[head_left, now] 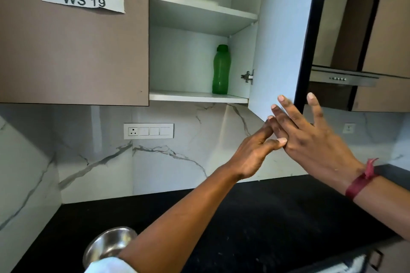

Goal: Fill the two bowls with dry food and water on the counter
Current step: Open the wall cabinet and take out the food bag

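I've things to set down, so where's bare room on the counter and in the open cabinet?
Lower shelf: bare left of the green bottle at its right end. Upper shelf: nothing visible. Counter: bare right of the steel bowl. Crowded: left hand and right hand at the door's lower corner.

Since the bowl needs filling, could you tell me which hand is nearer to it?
Left. The left hand is raised above and right of the bowl; the right hand is farther right, by the door.

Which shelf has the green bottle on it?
The bottom shelf: the bottle stands upright at its right end. The shelf above has no bottle.
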